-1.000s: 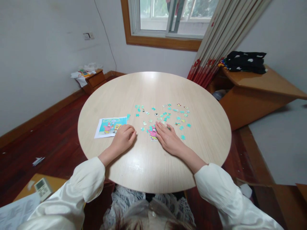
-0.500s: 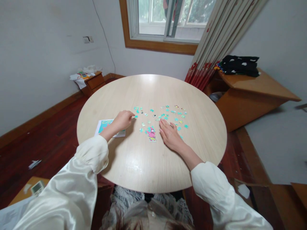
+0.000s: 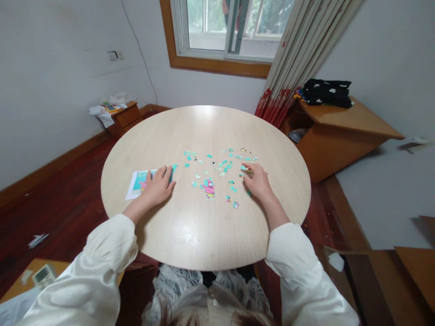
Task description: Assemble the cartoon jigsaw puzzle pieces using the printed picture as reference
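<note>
My left hand [image 3: 158,185] lies with its fingers spread over the right part of a printed picture card [image 3: 134,184], covering much of it. My right hand [image 3: 257,179] is low over loose jigsaw pieces at the right, thumb and forefinger apart, with some pieces partly hidden beneath. Between the hands stands a joined pink puzzle figure [image 3: 210,189] with yellow-green at its bottom. Loose turquoise jigsaw pieces [image 3: 224,166] are scattered beyond it. Two pieces with pink on them [image 3: 235,204] lie to the right of the figure.
Everything lies on a round pale wooden table [image 3: 190,231]. A small cabinet [image 3: 127,118] with papers stands behind left. At the right is a wooden desk [image 3: 340,140] with black patterned cloth [image 3: 328,93]. A curtain [image 3: 299,59] hangs beside the window.
My left hand has moved left from a turquoise piece onto the picture card, its fingers now spread. My right hand has shifted right, uncovering pieces beside the pink figure. The view has shifted slightly.
</note>
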Demonstrator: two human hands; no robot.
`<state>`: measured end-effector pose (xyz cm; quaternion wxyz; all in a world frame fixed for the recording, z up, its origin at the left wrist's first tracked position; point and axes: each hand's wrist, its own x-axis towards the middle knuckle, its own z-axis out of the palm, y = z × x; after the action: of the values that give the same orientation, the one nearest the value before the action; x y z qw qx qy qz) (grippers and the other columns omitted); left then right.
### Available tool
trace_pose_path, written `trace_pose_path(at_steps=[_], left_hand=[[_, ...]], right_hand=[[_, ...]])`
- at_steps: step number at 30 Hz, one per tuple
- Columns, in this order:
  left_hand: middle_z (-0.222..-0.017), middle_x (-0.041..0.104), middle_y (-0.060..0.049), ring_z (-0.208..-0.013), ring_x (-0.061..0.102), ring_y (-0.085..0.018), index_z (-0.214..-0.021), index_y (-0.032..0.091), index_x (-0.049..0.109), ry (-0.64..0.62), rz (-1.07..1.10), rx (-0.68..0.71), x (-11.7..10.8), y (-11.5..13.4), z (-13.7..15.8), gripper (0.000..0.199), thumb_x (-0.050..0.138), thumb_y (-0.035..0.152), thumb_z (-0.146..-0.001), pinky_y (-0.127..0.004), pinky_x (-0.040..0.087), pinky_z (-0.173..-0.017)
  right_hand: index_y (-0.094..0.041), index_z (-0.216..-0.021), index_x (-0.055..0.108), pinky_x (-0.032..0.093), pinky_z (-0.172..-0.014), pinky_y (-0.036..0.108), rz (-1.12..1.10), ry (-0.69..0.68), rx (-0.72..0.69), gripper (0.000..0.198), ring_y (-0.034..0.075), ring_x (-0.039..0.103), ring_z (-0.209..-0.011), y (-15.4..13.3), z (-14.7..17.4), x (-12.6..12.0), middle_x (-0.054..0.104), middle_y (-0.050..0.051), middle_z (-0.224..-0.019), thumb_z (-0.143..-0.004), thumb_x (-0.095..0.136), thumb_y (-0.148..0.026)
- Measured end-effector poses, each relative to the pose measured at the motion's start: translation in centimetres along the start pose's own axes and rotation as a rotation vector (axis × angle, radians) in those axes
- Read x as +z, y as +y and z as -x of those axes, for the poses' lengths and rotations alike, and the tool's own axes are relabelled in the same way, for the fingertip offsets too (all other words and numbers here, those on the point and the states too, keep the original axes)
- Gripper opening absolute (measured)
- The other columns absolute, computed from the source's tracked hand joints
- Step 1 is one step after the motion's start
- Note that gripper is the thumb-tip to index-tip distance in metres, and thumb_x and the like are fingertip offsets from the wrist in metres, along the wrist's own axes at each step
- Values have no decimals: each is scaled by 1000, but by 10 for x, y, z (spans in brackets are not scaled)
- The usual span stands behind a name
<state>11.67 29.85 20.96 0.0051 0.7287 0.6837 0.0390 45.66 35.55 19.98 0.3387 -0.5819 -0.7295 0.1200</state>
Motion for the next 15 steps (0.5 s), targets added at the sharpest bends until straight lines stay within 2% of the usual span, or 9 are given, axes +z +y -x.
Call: trace_pose_path(at_steps=[4, 7, 9, 12, 15], left_hand=[[-149, 35, -20, -139, 30, -30, -143, 8, 32, 34, 53, -18, 6, -9, 7, 54, 30, 32, -94, -58, 15, -113], [-146, 40, -20, -137, 35, -30, -140, 11, 36, 113, 87, -28, 8, -11, 6, 51, 32, 31, -93, -59, 16, -113], [-144, 42, -21, -135, 37, -32, -138, 10, 39, 143, 102, -24, 9, -11, 5, 50, 32, 30, -92, -60, 17, -112], [-142, 46, -20, -133, 40, -31, -135, 12, 43, 183, 109, 0, 9, -12, 5, 48, 33, 29, -91, -59, 18, -112], [-138, 49, -19, -131, 43, -30, -131, 13, 46, 244, 129, 16, 10, -12, 5, 45, 35, 26, -89, -58, 17, -113]], right_hand=[[-20, -111, 63, 41, -97, 50, -87, -9, 39, 39, 28, 57, -110, 16, -4, -5, 61, 11, -114, -72, 59, -19], [-20, -102, 64, 40, -97, 50, -113, -30, 47, 30, 26, 57, -106, 17, -5, -9, 61, 10, -109, -72, 60, -19], [-20, -101, 63, 39, -98, 50, -133, -90, 9, 28, 26, 56, -107, 13, -4, -13, 59, 10, -111, -73, 65, -23], [-22, -109, 59, 37, -101, 49, -139, -268, -114, 44, 26, 52, -115, 4, -1, -19, 55, 10, -120, -69, 74, -31], [-25, -116, 55, 34, -105, 51, -90, -395, -194, 59, 28, 40, -129, -7, 4, -27, 46, 10, -132, -64, 80, -34]])
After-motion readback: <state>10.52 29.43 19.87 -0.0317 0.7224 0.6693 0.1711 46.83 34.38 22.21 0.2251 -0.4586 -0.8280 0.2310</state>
